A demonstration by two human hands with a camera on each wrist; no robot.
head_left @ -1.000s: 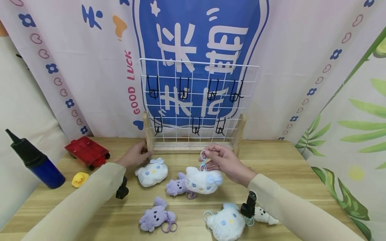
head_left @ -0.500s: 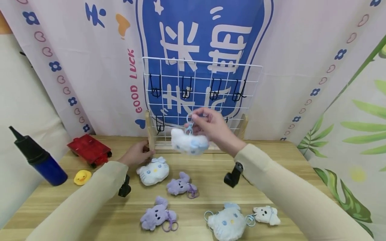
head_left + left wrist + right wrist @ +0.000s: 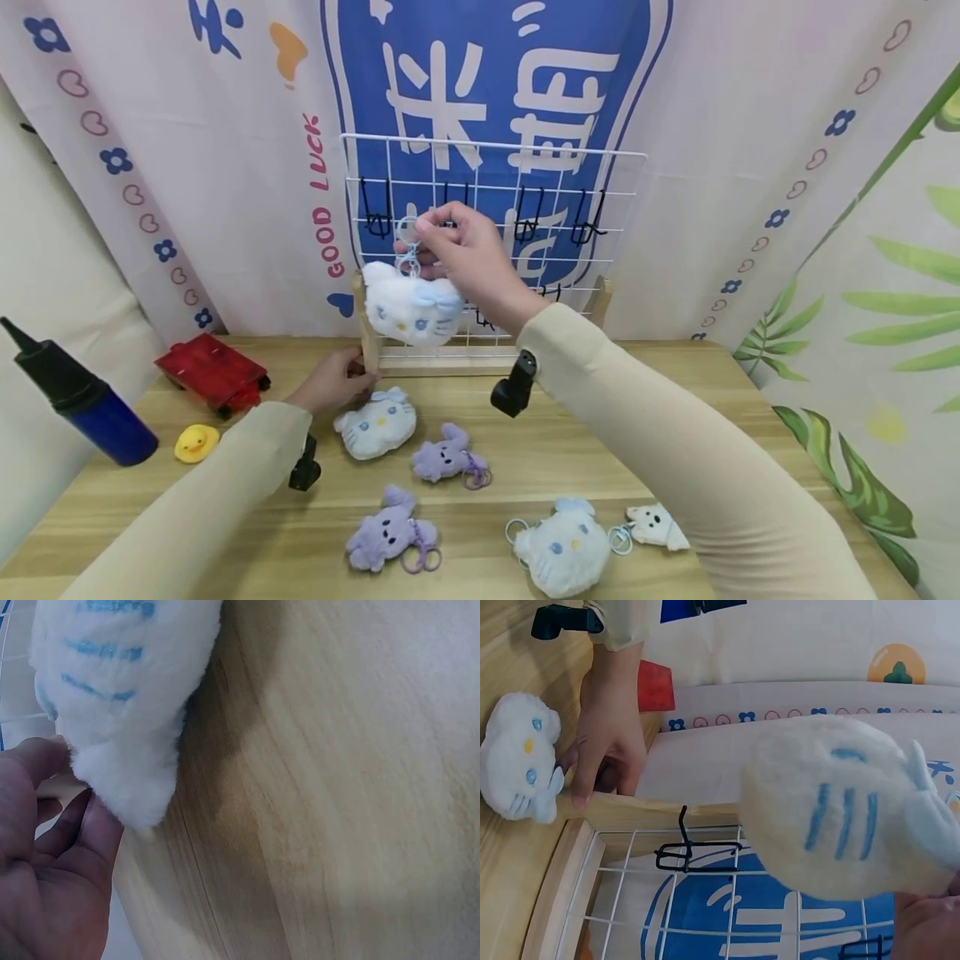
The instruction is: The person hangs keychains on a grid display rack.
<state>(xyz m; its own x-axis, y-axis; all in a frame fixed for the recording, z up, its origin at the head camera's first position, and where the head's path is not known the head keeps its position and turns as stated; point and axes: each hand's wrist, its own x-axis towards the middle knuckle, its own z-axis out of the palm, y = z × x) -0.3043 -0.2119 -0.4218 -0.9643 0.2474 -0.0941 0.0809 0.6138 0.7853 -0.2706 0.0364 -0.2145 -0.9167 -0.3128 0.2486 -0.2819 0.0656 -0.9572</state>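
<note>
My right hand (image 3: 472,258) pinches the light-blue ring of a white plush cat keychain (image 3: 411,310); the plush hangs below it in front of the left part of the white wire grid rack (image 3: 495,144). The plush (image 3: 817,817) looms large in the right wrist view. Low on the rack's left side, my left hand (image 3: 333,385) grips the wooden stand (image 3: 370,354), thumb on its front. Next to that hand lies another white plush cat (image 3: 378,423), which fills the upper part of the left wrist view. Black hooks (image 3: 527,227) line the grid in two rows; some are hidden behind my right hand and the plush.
Two purple plush keychains (image 3: 390,533) lie mid-table, with a third white plush cat (image 3: 566,550) and a small white dog plush (image 3: 654,527) nearer the right. On the left are a yellow duck (image 3: 197,443), a red toy cart (image 3: 213,373) and a blue-black pump (image 3: 90,404).
My right hand has lifted the plush cat keychain from low over the table up and leftward to the rack's upper left. My left hand has stayed on the stand.
</note>
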